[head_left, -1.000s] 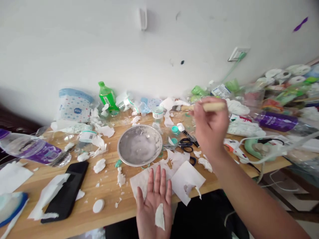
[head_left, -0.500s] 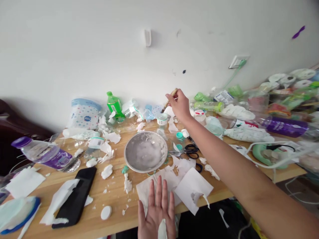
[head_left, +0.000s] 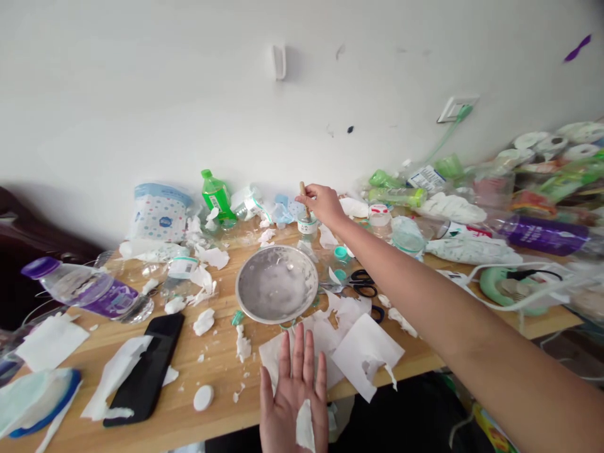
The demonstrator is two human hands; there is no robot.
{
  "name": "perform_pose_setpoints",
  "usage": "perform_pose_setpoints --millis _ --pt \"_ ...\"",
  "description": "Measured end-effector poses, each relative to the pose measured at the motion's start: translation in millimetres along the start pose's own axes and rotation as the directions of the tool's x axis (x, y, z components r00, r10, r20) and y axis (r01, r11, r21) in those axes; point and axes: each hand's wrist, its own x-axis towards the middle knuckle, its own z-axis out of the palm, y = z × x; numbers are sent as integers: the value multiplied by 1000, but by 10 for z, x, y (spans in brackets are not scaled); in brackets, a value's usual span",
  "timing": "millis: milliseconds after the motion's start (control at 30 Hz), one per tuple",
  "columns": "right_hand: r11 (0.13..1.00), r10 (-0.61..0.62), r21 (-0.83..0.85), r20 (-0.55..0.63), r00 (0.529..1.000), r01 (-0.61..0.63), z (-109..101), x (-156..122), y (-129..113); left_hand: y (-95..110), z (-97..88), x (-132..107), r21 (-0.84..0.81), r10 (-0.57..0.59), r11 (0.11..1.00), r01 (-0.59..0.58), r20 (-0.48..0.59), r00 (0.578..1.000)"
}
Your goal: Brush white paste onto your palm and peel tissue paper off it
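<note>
since the earlier frame the right hand [head_left: 322, 202] has swung from near the scissors to the back of the bench [head_left: 189, 415], its fingers closed on a wooden-handled brush [head_left: 302, 190] dipped at a small jar [head_left: 307, 224]. the metal bowl [head_left: 277, 284] sits smeared white. the left hand [head_left: 295, 402] lies open, palm up, carrying a torn paper scrap [head_left: 304, 425], apparently not yet coated.

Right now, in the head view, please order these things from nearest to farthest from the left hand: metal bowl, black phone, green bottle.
From the left hand:
1. Metal bowl, just beyond the fingertips.
2. Black phone, off to the left.
3. Green bottle, far back by the wall.
</note>
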Motion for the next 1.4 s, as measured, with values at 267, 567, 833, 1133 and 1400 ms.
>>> perform_pose_setpoints --millis 267,567,833,1133,1400 --pt "1000 20 -17 42 999 -20 96 9 110 -6 -61 -5 28 2 1000 -2 -24 1000" --pt "997 2 79 -31 1000 0 -4 47 127 52 -53 -34 21 -40 999 41 -36 999" --pt "977 53 209 -386 921 31 -293 -77 -255 -18 -125 10 19 -30 999 30 -10 1000" --pt "302 447 936 28 894 -181 -710 -1967 -1040 17 -11 5 9 -51 999 51 -8 999" --pt "-152 454 919 391 801 -363 -710 -2797 -993 -45 99 -3 -7 -28 1000 27 -80 996"
